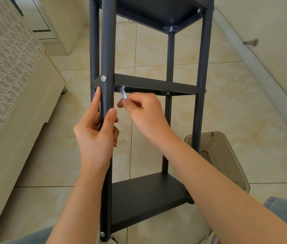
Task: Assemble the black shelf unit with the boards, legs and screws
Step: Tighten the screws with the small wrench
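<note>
- The black shelf unit (204,50) stands upright on the tiled floor (218,85), just in front of my knees, with the bed (16,85) on its left side.
- The step in hand, as I judge it, is tightening the middle board (156,84) to the near leg (106,50).
- My left grip (95,136) is closed around this leg below the middle board, with the index finger stretched up along the tube.
- My right grip (146,113) pinches the end of a small pale hex key (123,92). Its other end goes up under the corner of the middle board, where I cannot see the screw it meets.
- The next move, I think, calls for a short turn of the key while the left grip keeps the leg from twisting. There is little room under the board, so the key may need to be set again after each turn.
- The unit looks nearly complete: top board (156,13), middle board and bottom board (148,196) are all in place between the legs.
- A silver screw head (103,78) shows on the outside of the near leg at the middle board.
- A clear plastic box (227,159) lies on the floor behind the unit, on the right.
</note>
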`<action>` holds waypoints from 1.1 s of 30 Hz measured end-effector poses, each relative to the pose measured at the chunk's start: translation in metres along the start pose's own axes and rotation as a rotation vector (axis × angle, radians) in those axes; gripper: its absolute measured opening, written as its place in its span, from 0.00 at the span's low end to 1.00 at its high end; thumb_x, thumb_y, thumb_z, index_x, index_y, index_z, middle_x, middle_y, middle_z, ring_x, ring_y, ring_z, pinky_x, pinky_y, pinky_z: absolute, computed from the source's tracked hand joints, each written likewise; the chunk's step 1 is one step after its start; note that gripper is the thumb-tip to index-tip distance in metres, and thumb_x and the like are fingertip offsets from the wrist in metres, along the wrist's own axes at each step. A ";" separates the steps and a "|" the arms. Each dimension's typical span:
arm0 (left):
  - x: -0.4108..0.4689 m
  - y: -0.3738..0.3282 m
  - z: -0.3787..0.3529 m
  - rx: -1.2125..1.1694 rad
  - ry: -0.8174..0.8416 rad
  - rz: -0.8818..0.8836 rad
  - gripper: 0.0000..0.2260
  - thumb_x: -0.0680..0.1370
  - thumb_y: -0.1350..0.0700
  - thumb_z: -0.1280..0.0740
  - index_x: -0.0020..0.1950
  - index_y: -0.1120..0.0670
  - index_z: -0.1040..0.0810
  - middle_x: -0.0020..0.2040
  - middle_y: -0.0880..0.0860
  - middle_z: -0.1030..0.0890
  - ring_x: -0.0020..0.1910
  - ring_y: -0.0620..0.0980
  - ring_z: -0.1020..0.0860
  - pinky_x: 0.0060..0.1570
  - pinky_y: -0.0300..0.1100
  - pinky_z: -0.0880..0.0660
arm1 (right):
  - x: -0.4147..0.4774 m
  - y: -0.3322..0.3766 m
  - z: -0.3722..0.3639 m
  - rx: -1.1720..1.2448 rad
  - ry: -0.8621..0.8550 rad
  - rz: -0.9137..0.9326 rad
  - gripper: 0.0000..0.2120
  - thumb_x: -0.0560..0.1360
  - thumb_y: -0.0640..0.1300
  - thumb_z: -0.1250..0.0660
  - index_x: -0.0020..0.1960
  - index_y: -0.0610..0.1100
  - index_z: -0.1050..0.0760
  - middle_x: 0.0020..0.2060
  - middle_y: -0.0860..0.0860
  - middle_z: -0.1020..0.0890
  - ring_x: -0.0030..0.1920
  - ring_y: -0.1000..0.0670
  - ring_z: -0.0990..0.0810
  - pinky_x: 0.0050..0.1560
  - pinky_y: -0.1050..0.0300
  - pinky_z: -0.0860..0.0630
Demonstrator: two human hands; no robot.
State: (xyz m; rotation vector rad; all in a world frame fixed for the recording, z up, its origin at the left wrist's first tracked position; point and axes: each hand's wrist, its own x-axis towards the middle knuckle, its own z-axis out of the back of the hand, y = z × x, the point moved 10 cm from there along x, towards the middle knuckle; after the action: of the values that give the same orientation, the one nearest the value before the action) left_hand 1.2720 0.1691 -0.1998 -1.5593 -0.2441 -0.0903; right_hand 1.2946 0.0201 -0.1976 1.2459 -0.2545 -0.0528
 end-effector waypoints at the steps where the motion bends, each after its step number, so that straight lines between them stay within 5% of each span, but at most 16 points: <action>1: 0.000 0.000 0.000 0.000 0.000 0.000 0.23 0.82 0.62 0.34 0.76 0.46 0.29 0.36 0.57 0.25 0.26 0.53 0.33 0.26 0.39 0.30 | 0.001 0.003 0.000 -0.006 0.013 -0.004 0.11 0.80 0.39 0.37 0.46 0.40 0.16 0.27 0.54 0.26 0.26 0.58 0.30 0.28 0.68 0.36; 14: 0.002 0.003 0.003 -0.005 -0.014 0.009 0.24 0.82 0.63 0.34 0.76 0.46 0.29 0.34 0.54 0.25 0.26 0.53 0.33 0.25 0.39 0.31 | 0.017 0.011 -0.002 -0.123 0.074 -0.023 0.11 0.79 0.39 0.36 0.43 0.42 0.16 0.24 0.57 0.27 0.24 0.58 0.30 0.30 0.67 0.36; 18: 0.002 0.004 0.004 -0.010 -0.017 0.012 0.23 0.82 0.63 0.34 0.76 0.47 0.29 0.35 0.54 0.25 0.26 0.54 0.33 0.25 0.39 0.31 | 0.017 0.014 -0.006 -0.122 0.050 0.017 0.11 0.79 0.39 0.36 0.42 0.39 0.16 0.27 0.48 0.23 0.27 0.55 0.29 0.31 0.64 0.32; 22: 0.003 0.004 0.004 -0.014 -0.012 0.015 0.24 0.82 0.63 0.34 0.75 0.45 0.29 0.35 0.55 0.24 0.26 0.54 0.33 0.25 0.40 0.31 | 0.015 0.012 -0.010 -0.145 -0.055 0.114 0.15 0.79 0.40 0.34 0.33 0.42 0.23 0.24 0.51 0.28 0.27 0.53 0.30 0.32 0.58 0.31; 33: 0.003 0.004 0.001 -0.028 0.009 0.008 0.24 0.82 0.63 0.34 0.76 0.46 0.29 0.36 0.57 0.26 0.26 0.54 0.34 0.26 0.39 0.32 | 0.016 0.000 -0.016 -0.082 -0.335 0.273 0.09 0.78 0.44 0.33 0.45 0.41 0.17 0.39 0.49 0.15 0.46 0.45 0.20 0.43 0.47 0.22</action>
State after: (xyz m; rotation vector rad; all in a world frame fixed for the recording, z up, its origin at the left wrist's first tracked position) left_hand 1.2754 0.1704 -0.2032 -1.5871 -0.2302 -0.0947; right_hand 1.3132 0.0320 -0.1997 1.1071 -0.7038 -0.0359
